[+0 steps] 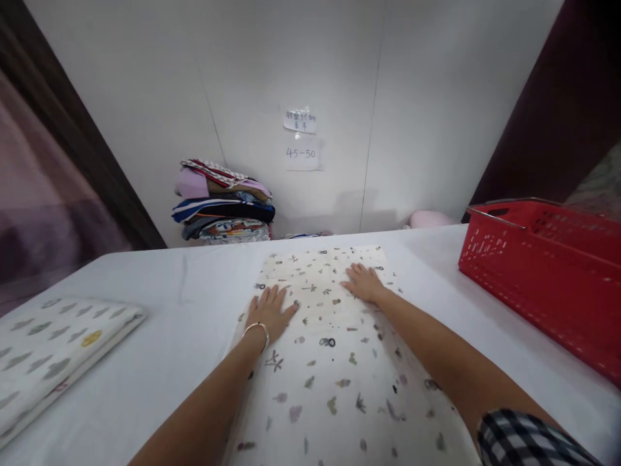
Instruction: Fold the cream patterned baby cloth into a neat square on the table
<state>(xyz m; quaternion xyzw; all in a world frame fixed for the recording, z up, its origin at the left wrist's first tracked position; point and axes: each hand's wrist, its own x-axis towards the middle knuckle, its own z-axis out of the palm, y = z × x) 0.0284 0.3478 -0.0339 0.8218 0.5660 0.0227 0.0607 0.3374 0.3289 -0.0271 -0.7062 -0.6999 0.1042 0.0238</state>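
A long white cloth (334, 375) printed with small plants, animals and other figures lies lengthwise on the table, its near end running out of the bottom of the view. My left hand (270, 313), with a bangle at the wrist, rests flat on the cloth's left side, fingers spread. Farther up on the right, my right hand (363, 283) also lies flat on the cloth with its fingers apart. Neither hand grips anything. A checked sleeve (528, 440) shows on my right arm.
A folded cloud-print cloth (63, 343) lies on the white table (179, 343) at left. A red basket (533, 278) stands at right. Behind the far edge are a stack of folded fabrics (223, 204) and a pink item (429, 219). Paper signs (303, 154) hang on the wall.
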